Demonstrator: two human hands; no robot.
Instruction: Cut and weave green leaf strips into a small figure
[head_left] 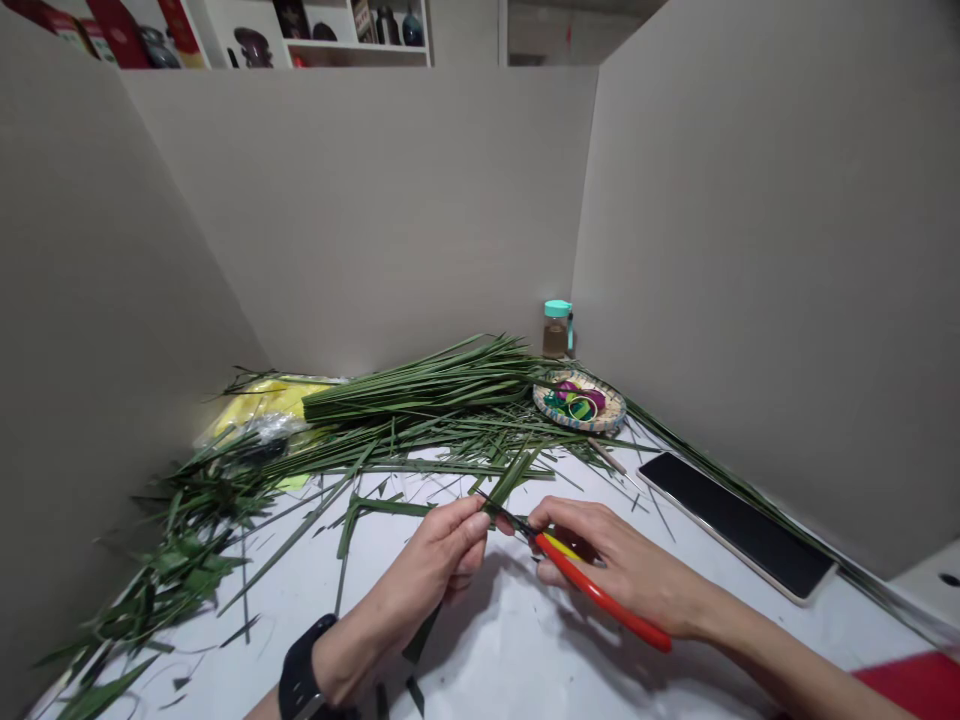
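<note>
My left hand (452,540), with a dark watch (306,665) on its wrist, pinches green leaf strips (511,482) between thumb and fingers over the white table. The strips fan up and away from my fingertips, and a darker end hangs below the palm. My right hand (611,560) is wrapped round the red and yellow handles of pliers (600,597). Their thin dark jaws point left and lie against the strips beside my left fingertips. Whether the jaws grip a strip, I cannot tell.
A bundle of long green leaves (427,380) lies at the back, with leaf scraps (187,560) to the left. A woven tray (544,412) holds colourful pieces. Behind it stands a teal-lidded bottle (556,330). A dark-screened tablet (739,525) lies right. Grey partitions (360,220) surround the table.
</note>
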